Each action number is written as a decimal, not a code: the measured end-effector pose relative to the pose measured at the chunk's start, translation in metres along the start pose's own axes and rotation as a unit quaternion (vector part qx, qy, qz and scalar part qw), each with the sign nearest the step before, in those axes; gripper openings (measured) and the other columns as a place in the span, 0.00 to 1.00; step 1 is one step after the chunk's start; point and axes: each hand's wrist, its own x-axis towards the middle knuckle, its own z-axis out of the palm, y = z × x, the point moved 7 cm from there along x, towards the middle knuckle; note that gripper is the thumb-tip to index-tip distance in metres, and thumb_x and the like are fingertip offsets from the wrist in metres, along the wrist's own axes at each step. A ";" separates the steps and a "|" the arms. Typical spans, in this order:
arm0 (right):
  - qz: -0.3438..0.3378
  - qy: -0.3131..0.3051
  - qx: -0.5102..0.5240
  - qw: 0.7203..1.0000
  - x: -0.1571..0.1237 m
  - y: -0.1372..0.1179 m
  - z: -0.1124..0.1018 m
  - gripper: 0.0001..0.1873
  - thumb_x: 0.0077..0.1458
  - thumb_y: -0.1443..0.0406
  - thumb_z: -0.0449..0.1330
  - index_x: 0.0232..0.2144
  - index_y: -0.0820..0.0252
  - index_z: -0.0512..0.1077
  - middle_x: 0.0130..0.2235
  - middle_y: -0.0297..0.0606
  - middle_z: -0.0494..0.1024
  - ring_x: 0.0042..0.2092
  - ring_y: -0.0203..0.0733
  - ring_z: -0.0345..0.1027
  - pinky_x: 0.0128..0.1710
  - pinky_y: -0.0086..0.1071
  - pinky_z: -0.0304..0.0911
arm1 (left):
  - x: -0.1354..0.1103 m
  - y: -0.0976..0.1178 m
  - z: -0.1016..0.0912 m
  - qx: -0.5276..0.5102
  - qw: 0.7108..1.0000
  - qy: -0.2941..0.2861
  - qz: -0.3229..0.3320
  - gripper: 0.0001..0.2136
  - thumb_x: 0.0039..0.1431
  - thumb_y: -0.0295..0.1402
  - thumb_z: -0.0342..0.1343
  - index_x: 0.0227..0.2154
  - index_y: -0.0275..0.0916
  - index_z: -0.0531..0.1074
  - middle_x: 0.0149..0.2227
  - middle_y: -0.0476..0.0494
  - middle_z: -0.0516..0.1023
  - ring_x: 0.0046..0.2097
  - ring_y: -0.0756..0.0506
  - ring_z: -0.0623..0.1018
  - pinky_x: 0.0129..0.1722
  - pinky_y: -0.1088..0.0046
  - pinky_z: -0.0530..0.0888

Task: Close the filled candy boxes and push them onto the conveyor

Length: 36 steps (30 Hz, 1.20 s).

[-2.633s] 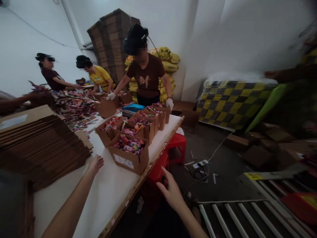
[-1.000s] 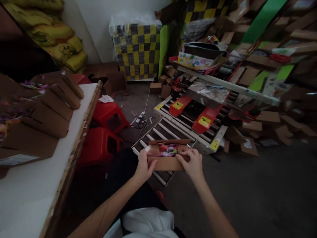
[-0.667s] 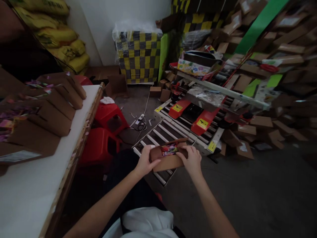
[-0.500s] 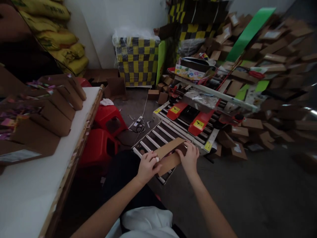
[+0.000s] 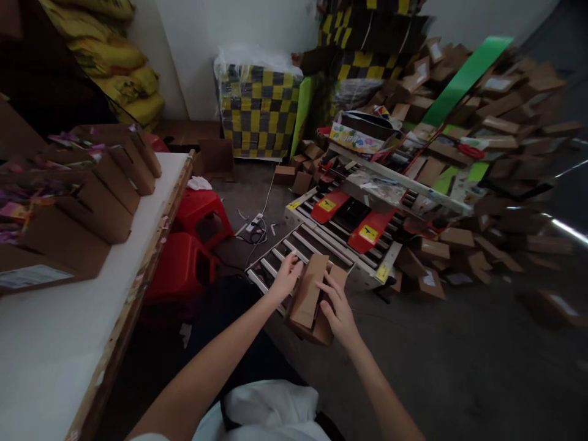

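Near the rollers [image 5: 316,244], a carton being handled

Open boxes [image 5: 105,214] of packets [image 5: 16,210] line the white table [image 5: 55,355] at far left, red stools [image 5: 172,269] beside its edge. Next, the left hand [image 5: 286,278] curls loosely just left of the carton [image 5: 309,300], gripping nothing. The carton sits aslant between both hands. The right hand [image 5: 339,309] lays spread fingers at its right flap [image 5: 339,278], thumb apart; whether they pinch it, I cannot tell. Farther right stand a red-railed machine [image 5: 372,233] and heaped cartons [image 5: 509,116].
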 end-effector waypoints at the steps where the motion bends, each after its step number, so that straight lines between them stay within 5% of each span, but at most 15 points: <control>1: 0.002 0.006 0.013 1.000 0.001 0.002 -0.001 0.22 0.63 0.52 0.45 0.53 0.51 0.65 0.63 0.43 0.58 0.63 0.51 0.52 0.60 0.52 0.50 | 0.011 -0.002 0.013 -0.016 0.999 -0.037 -0.007 0.19 0.57 0.39 0.53 0.50 0.38 0.67 0.48 0.40 0.73 0.47 0.44 0.73 0.49 0.66 0.69; 5: 0.003 0.069 0.094 0.993 0.001 0.007 -0.006 0.32 0.63 0.48 0.40 0.64 0.55 0.47 0.66 0.46 0.49 0.66 0.51 0.44 0.62 0.52 0.48 | 0.027 -0.009 0.049 -0.001 0.988 -0.156 0.018 0.30 0.52 0.40 0.59 0.57 0.39 0.61 0.53 0.37 0.70 0.55 0.39 0.69 0.57 0.59 0.64; 8: 0.005 0.063 0.075 0.995 0.002 0.007 -0.004 0.37 0.61 0.45 0.40 0.66 0.57 0.41 0.67 0.47 0.44 0.67 0.54 0.38 0.62 0.54 0.45 | 0.024 -0.011 0.049 0.078 0.988 -0.125 0.041 0.33 0.51 0.37 0.59 0.60 0.38 0.57 0.57 0.35 0.67 0.60 0.37 0.65 0.60 0.56 0.60; 12: 0.026 -0.013 -0.079 0.996 -0.006 -0.009 0.010 0.49 0.55 0.40 0.47 0.67 0.59 0.35 0.68 0.52 0.40 0.67 0.62 0.34 0.61 0.63 0.40 | 0.021 -0.013 0.047 0.163 0.981 -0.102 0.016 0.32 0.53 0.35 0.56 0.61 0.38 0.55 0.60 0.33 0.63 0.61 0.35 0.63 0.59 0.51 0.60; 16: 0.039 -0.085 -0.193 0.977 -0.021 -0.028 0.026 0.63 0.43 0.40 0.60 0.66 0.64 0.33 0.67 0.57 0.37 0.67 0.68 0.32 0.60 0.62 0.44 | 0.024 -0.013 0.049 0.109 0.988 -0.111 0.022 0.29 0.55 0.36 0.54 0.60 0.38 0.56 0.58 0.34 0.65 0.60 0.37 0.64 0.60 0.54 0.60; 21: 0.000 -0.084 -0.234 0.969 -0.008 -0.015 0.024 0.55 0.49 0.47 0.61 0.66 0.62 0.36 0.66 0.55 0.46 0.66 0.62 0.39 0.61 0.58 0.46 | 0.037 -0.019 0.047 0.041 0.994 -0.104 0.010 0.23 0.58 0.36 0.50 0.56 0.35 0.62 0.54 0.35 0.68 0.57 0.39 0.67 0.59 0.57 0.61; 26: -0.031 -0.026 -0.119 0.992 0.012 0.001 0.003 0.48 0.54 0.41 0.50 0.66 0.62 0.39 0.65 0.53 0.52 0.65 0.59 0.45 0.60 0.56 0.49 | 0.047 -0.018 0.043 0.020 0.995 -0.100 0.023 0.22 0.59 0.39 0.49 0.55 0.37 0.64 0.52 0.36 0.71 0.55 0.39 0.69 0.58 0.56 0.63; 30: 0.043 0.034 0.008 0.998 0.013 0.012 -0.007 0.32 0.63 0.53 0.41 0.65 0.60 0.43 0.65 0.49 0.51 0.65 0.52 0.46 0.61 0.52 0.51 | 0.047 -0.022 0.041 0.013 0.994 -0.105 0.009 0.24 0.60 0.43 0.48 0.56 0.36 0.62 0.56 0.36 0.68 0.59 0.39 0.65 0.61 0.56 0.59; 36: 0.070 0.063 -0.052 0.994 0.023 0.019 -0.001 0.24 0.55 0.68 0.49 0.55 0.59 0.61 0.57 0.48 0.65 0.59 0.51 0.57 0.58 0.53 0.55 | 0.035 -0.019 0.046 -0.060 0.988 -0.139 -0.035 0.26 0.62 0.43 0.47 0.60 0.41 0.56 0.60 0.40 0.64 0.62 0.42 0.62 0.62 0.62 0.57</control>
